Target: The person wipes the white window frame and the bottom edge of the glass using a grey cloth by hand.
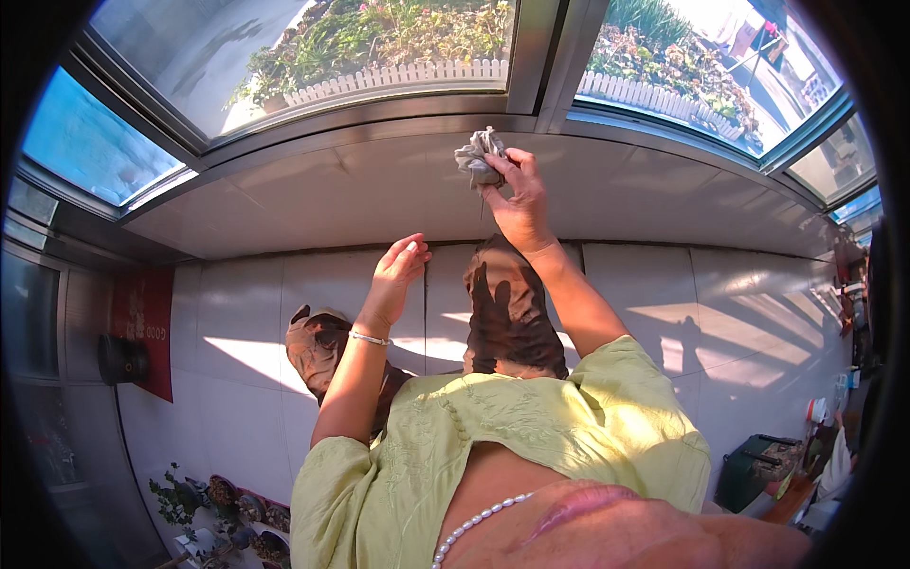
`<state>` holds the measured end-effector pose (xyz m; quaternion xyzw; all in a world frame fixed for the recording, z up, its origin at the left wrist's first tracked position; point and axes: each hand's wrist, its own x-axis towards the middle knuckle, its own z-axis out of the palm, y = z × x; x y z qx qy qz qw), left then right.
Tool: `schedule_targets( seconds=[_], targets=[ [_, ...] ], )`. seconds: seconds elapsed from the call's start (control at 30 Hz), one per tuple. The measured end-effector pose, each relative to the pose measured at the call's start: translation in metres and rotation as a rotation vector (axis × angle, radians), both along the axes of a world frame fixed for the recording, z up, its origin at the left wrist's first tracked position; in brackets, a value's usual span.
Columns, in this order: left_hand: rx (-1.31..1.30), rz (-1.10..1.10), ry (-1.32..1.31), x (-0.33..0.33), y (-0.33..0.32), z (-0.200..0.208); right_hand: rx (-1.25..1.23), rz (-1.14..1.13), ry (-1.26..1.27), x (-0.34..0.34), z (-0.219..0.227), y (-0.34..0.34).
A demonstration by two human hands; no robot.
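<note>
My right hand (518,204) is stretched forward, its thumb and fingers closed on a crumpled grey cloth (481,159). The bunched cloth sticks out beyond the fingertips, in front of the pale wall panel (379,180) below the window frame. Lower and to the left, my left hand (402,268) is raised over the floor with its fingers loosely bent and nothing visible in them. Part of its palm is hidden. A bracelet is on the left wrist.
Windows in metal frames (379,116) run along the front, with plants and a white fence outside. A red mat (142,322) lies far left. Potted plants (227,512) stand lower left. A dark green box (754,471) and clutter sit at right. Sunlight stripes the tiled floor (635,284).
</note>
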<state>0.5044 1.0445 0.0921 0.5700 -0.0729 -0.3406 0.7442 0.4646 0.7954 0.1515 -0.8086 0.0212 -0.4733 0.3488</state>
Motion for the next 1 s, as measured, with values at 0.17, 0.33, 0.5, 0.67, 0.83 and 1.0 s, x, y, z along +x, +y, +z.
schedule_targets(
  seconds=[0.17, 0.33, 0.5, 0.67, 0.83, 1.0],
  targets=[
    [0.193, 0.062, 0.020, 0.028, 0.038, -0.034, -0.480, -0.299, -0.087, 0.053, 0.002, -0.076],
    [0.192, 0.184, 0.059, 0.063, 0.102, -0.060, -0.566, -0.376, -0.254, 0.092, 0.076, -0.082],
    [0.116, 0.289, -0.016, 0.112, 0.127, -0.059, -0.690, -0.431, -0.649, 0.125, 0.268, -0.106],
    [0.014, 0.330, -0.058, 0.158, 0.121, -0.052, -0.725, -0.519, -0.717, 0.135, 0.416, -0.106],
    [-0.078, 0.431, 0.083, 0.187, 0.156, -0.095, -0.855, -0.590, -0.596, 0.132, 0.337, -0.095],
    [-0.109, 0.526, 0.188, 0.200, 0.167, -0.096, -0.910, -0.537, -0.242, 0.101, 0.186, -0.087]
  ],
)
